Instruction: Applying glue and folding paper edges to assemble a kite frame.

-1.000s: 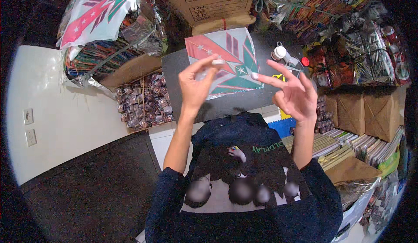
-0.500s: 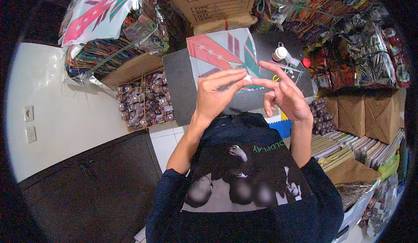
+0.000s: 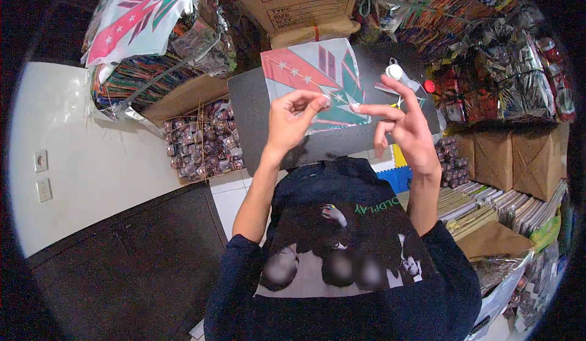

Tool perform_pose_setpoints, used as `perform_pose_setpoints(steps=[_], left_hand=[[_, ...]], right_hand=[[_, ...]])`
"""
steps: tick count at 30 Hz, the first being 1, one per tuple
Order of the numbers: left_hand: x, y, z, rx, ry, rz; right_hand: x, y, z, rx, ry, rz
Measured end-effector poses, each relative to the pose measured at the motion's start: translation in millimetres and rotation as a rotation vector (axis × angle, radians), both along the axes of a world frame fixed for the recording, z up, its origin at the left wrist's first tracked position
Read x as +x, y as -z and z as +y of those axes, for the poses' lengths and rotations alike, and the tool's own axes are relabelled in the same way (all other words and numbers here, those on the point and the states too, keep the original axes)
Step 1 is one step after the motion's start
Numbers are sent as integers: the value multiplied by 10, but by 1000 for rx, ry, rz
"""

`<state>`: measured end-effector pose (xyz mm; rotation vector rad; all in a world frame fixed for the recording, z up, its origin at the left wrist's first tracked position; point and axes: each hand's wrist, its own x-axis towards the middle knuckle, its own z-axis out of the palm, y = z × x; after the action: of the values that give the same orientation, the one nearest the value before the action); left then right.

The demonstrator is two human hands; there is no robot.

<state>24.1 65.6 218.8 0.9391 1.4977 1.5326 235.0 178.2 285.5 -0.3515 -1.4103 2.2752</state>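
Note:
Both my hands hover over a printed plastic sheet (image 3: 292, 72) in white, red and green with stars, spread on a dark tabletop (image 3: 247, 112). Thumb and fingers of my left hand (image 3: 288, 124) are pinched on a small white scrap (image 3: 328, 100), too small to name. My right hand (image 3: 412, 127) has its fingers spread, the index finger reaching left. A white piece (image 3: 354, 107), perhaps tape, covers that fingertip. A short gap separates the two hands. Beyond my right hand stands a small bottle with a white cap (image 3: 394, 72).
A red cap (image 3: 430, 86) lies at the tabletop's right. Behind it stands a cardboard box (image 3: 308, 5). Bundles of printed packets (image 3: 500, 90) crowd the right. A carton of small wrapped items (image 3: 204, 139) sits left, near a dark panel (image 3: 128, 261).
My hands have come apart; the left has drawn slightly back from the right index fingertip, which it was touching. The white piece stays on that fingertip.

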Motion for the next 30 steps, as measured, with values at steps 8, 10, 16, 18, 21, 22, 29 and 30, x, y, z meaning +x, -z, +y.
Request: perform_pose_setpoints(steps=[8, 10, 16, 18, 21, 22, 29, 30], left_hand=[[195, -153, -26, 114, -29, -211], [201, -182, -40, 115, -5, -253], [241, -259, -70, 124, 2, -292], [243, -298, -49, 154, -39, -314], [178, -335, -60, 111, -24, -309], [157, -308, -60, 111, -25, -309], [116, -204, -81, 193, -105, -218], [148, -246, -97, 192, -107, -217]], right_hand=[[-130, 112, -166, 198, 33, -89], [-148, 149, -181, 347, 44, -111], [-213, 113, -214, 834, 103, -310], [-244, 180, -208, 963, 123, -304], [-233, 183, -183, 1110, 160, -279], [-219, 183, -184, 1126, 174, -262], [-180, 190, -217, 308, 146, -20], [-185, 150, -214, 158, 95, 10]])
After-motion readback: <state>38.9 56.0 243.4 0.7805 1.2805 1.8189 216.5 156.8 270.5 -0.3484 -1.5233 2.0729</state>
